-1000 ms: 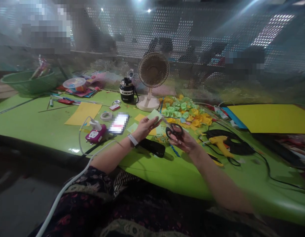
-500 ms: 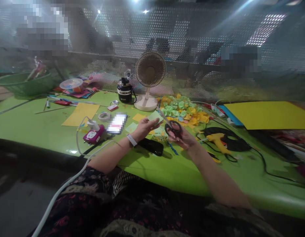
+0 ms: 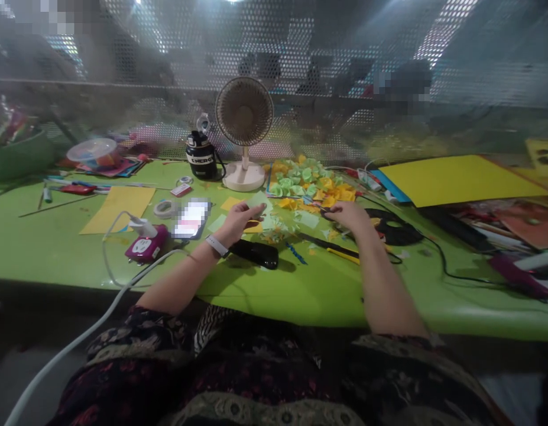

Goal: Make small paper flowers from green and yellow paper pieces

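My left hand (image 3: 237, 223) pinches a small pale green paper piece (image 3: 258, 201) between thumb and fingers, above the green table (image 3: 47, 254). My right hand (image 3: 348, 216) is closed around the black-handled scissors (image 3: 315, 206), whose handles are mostly hidden in my fingers and whose thin blades point left. That hand hovers at the edge of a heap of yellow and green paper flowers (image 3: 304, 180). Below my left wrist lies a black handheld object (image 3: 256, 254). Pale green paper scraps (image 3: 274, 225) are scattered between my hands.
A white fan (image 3: 244, 112) and a black flask (image 3: 201, 155) stand behind the flowers. A pink socket (image 3: 146, 244), a blurred phone (image 3: 189, 218), yellow card sheets (image 3: 455, 179) and a coiled black cord (image 3: 394, 229) lie around. A white cable (image 3: 78, 334) crosses my lap.
My right hand has moved right, away from my left, and the scissors' finger rings are now hidden in it. The view has swung, shifting the table left and up.
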{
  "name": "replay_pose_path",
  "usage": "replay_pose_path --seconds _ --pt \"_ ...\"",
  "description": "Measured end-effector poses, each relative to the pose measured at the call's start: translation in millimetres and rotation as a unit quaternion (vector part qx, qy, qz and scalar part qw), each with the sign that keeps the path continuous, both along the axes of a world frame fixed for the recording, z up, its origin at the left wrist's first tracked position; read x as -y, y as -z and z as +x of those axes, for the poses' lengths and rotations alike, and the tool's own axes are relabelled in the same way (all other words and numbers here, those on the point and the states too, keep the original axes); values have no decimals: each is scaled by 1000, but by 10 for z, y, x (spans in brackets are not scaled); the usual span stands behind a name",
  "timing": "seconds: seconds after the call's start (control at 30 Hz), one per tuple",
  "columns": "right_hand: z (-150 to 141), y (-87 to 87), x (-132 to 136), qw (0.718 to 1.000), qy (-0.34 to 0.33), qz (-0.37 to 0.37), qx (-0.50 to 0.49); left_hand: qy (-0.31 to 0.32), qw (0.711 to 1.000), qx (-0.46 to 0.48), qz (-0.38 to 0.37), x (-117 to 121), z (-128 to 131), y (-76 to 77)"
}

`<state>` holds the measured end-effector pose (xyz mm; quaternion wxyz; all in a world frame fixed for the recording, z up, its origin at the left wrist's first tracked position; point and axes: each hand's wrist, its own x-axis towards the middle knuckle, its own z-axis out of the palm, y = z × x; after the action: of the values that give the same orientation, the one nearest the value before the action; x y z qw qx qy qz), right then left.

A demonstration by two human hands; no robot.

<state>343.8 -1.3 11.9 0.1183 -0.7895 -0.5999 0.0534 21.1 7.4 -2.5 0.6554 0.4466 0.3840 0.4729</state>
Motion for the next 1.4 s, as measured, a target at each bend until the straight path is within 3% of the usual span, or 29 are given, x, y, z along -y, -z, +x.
replay_pose_path --seconds 0.13,0.4,0.47,0.53,0.6,0.7,0.83,0.93,1.07,1.23,1.4 --pt "-10 69 -35 1000 -3 -8 30 13 999 -34 34 -14 5 28" --pt "52 80 -43 995 56 -61 48 26 993 -71 85 4 -9 -7" --pt "25 20 -4 996 77 -42 35 33 991 -81 99 19 -17 -17" --pt "-85 -71 62 997 76 21 -9 43 987 -91 122 42 -12 -28" --pt "-296 -155 144 985 -9 92 -148 54 984 -93 143 74 12 -42" --pt "-733 -184 262 905 -183 88 -375 69 985 -68 143 132 73 -64" --pt "-1185 -51 324 862 -234 107 -437 75 989 -48 117 196 130 -84" --pt "-1191 26 266 847 -242 101 -463 84 986 -80 122 206 111 -99" --pt "-788 16 109 879 -169 163 -415 37 983 -104 149 114 -1 -147" --pt "-306 102 -45 922 -68 93 -368 -85 981 -56 164 -101 -203 -240" --pt "-262 207 -77 985 -31 58 -157 -124 972 -99 172 -280 -330 -219"
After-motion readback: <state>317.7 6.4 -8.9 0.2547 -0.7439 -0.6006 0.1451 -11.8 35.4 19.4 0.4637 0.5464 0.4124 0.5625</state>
